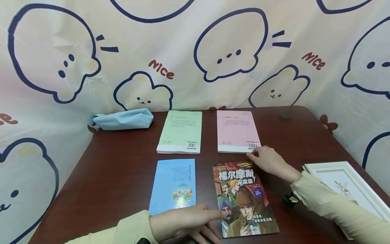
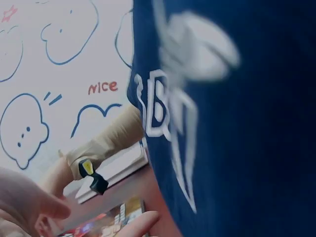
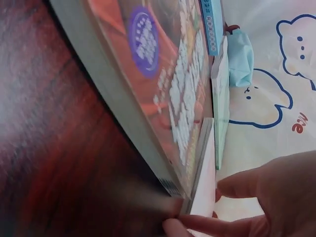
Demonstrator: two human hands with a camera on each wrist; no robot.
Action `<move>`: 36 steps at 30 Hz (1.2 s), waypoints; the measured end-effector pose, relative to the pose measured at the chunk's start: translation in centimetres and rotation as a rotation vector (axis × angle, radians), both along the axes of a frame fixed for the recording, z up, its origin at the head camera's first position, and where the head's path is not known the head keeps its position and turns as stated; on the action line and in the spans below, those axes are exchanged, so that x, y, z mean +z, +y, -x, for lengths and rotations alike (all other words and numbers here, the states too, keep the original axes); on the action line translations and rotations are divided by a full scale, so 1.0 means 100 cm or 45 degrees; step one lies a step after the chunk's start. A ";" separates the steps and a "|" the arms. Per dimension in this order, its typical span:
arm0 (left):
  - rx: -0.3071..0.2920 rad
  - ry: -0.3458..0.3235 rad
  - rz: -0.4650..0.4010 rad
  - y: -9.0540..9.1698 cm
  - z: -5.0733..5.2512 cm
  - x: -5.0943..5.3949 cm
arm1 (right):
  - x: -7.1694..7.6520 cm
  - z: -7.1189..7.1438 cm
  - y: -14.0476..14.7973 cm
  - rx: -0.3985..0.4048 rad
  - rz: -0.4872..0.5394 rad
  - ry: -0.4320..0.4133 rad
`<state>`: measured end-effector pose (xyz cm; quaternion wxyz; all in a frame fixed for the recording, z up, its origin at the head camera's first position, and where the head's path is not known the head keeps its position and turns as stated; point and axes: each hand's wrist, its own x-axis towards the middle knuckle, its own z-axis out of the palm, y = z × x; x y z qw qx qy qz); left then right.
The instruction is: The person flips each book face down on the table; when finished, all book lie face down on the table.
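Observation:
My right hand (image 1: 271, 163) touches the lower right corner of a pink book (image 1: 237, 130), just above the top edge of a Chinese Sherlock Holmes comic book (image 1: 243, 200). In the right wrist view, thumb and fingers (image 3: 237, 185) lie around that corner, loosely bent. My left hand (image 1: 189, 220) hovers with spread fingers between a blue book (image 1: 172, 179) and the comic's lower left side; its index finger reaches the comic's edge. Whether it presses there I cannot tell. Behind the blue book lies a light green book (image 1: 180, 132).
A light blue cloth pouch (image 1: 123, 119) lies at the back left. White picture frames (image 1: 350, 189) sit at the right, partly under my right sleeve. A small dark object (image 1: 285, 116) rests at the back right. A patterned curtain (image 1: 182, 51) surrounds the brown table (image 1: 112, 176).

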<state>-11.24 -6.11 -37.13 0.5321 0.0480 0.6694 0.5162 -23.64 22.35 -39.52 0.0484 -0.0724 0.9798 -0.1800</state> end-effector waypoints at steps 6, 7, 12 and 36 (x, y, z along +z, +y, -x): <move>0.156 -0.276 -0.125 0.002 0.000 0.001 | -0.005 -0.003 -0.003 0.020 0.179 -0.062; 0.168 -0.326 -0.129 0.001 0.000 0.002 | -0.005 -0.003 -0.003 0.020 0.182 -0.060; 0.168 -0.603 -0.156 0.002 -0.002 0.002 | -0.004 -0.006 -0.005 0.022 0.171 -0.082; 0.345 -0.672 -0.383 0.008 -0.008 -0.007 | -0.001 -0.003 -0.010 0.173 0.259 -0.232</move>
